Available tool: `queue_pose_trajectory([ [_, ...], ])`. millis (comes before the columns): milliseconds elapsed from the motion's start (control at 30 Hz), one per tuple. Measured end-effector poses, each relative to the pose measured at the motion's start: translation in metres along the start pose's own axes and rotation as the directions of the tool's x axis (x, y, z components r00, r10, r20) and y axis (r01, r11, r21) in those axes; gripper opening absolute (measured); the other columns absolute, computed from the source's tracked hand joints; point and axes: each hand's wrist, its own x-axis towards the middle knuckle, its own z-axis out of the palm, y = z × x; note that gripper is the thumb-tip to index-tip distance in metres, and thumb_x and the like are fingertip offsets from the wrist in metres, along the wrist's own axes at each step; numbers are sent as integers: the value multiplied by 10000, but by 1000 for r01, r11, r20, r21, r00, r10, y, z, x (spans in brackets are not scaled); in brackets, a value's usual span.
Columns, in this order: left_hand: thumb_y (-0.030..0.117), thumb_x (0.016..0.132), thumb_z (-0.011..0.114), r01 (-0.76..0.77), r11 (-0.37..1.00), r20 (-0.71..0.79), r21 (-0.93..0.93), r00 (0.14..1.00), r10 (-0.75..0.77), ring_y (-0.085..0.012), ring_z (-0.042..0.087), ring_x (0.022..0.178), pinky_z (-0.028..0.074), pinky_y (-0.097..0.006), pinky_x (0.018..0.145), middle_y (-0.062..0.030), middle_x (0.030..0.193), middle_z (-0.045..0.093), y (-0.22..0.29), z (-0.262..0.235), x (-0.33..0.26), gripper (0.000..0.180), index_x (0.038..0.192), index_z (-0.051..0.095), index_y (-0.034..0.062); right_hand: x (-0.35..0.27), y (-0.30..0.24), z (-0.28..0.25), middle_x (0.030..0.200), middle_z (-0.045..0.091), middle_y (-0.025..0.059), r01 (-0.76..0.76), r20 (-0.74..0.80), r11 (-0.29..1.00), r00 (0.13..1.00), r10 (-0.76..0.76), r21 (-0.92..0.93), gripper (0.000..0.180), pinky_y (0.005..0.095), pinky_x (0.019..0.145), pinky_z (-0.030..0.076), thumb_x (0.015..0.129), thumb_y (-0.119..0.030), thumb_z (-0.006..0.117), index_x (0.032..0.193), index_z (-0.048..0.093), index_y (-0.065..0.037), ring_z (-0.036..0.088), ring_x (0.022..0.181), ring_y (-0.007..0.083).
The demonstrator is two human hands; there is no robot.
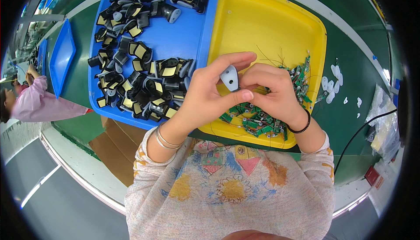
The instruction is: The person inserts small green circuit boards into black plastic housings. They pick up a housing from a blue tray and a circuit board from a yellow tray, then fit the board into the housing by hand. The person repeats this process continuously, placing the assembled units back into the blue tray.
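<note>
Between my two hands, above the yellow tray (pixel 322 34), is a small housing with a grey, rounded end piece (pixel 229 78) that has a dark hole in it. My left hand (pixel 209 92) curls round this housing, thumb below and fingers above. The fingers of my right hand (pixel 273 89) are pinched together at the housing's right side; whatever they grip is hidden. Beneath my hands, several green circuit boards (pixel 262 125) with thin dark wires lie heaped in the near and right part of the yellow tray.
A blue tray (pixel 175 36) on the left holds many black housings (pixel 142 51) with yellowish pads and grey ends. Right of the yellow tray lie translucent oval pieces (pixel 332 84), a clear plastic bag (pixel 383 121) and a black cable (pixel 356 135). Another person's pink sleeve (pixel 48 102) shows far left.
</note>
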Motion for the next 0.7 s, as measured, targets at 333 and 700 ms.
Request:
queue_pose_trajectory([
  [333, 288, 780, 600, -54, 658, -226, 751, 916, 333, -329, 469, 1057, 359, -378, 911, -155, 1057, 540, 8, -19, 8, 437, 1119, 501, 31, 34, -5, -29, 696, 567, 75, 8, -34, 913, 999, -24, -407, 81, 274, 563, 452, 704, -80, 642, 752, 590, -42, 576, 615, 200],
  [700, 271, 750, 624, 690, 92, -694, 718, 697, 183, -270, 580, 779, 480, -371, 640, -77, 858, 561, -10, -97, -7, 249, 939, 577, 116, 155, 147, -207, 840, 628, 58, -331, -317, 110, 939, 132, -937, 210, 335, 675, 472, 732, -238, 632, 892, 601, -105, 601, 811, 239],
])
